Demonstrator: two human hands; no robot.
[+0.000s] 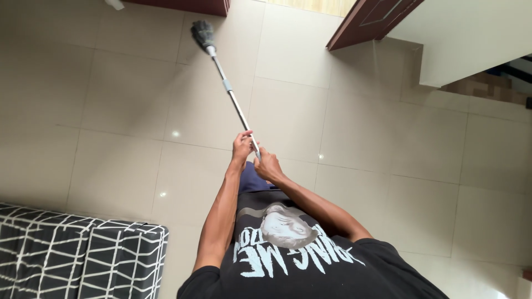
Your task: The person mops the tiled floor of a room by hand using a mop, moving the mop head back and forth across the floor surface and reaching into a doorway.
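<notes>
I hold a mop (228,91) with both hands. Its long silver stick runs from my hands up and away to the left, across the floor. At the far end sits the dark grey mop head (203,33). The mop head rests on the floor just beside the bottom of a dark brown cupboard (183,5).

My left hand (242,148) is curled tight around the near end of the stick. My right hand (267,164) is curled around it too, a little lower and closer to me. The two hands are touching each other (they look bunched up into one knot). The very end of the stick pokes out between them.

Both my arms are bare and stretched out in front of me. I wear a black shirt (310,266) with a grey picture and pale letters on it. Just past the shirt I see a bit of blue cloth (I cannot tell what it is).

The floor (127,99) is made of big shiny cream tiles. Small bright spots of light shine on them.

Near me on the left is a soft seat (77,254) with a black cover and white crossing lines. It is well apart from the mop head.

Far off on the right is a dark brown door (368,22), standing open. Next to it is a white wall (471,39).
</notes>
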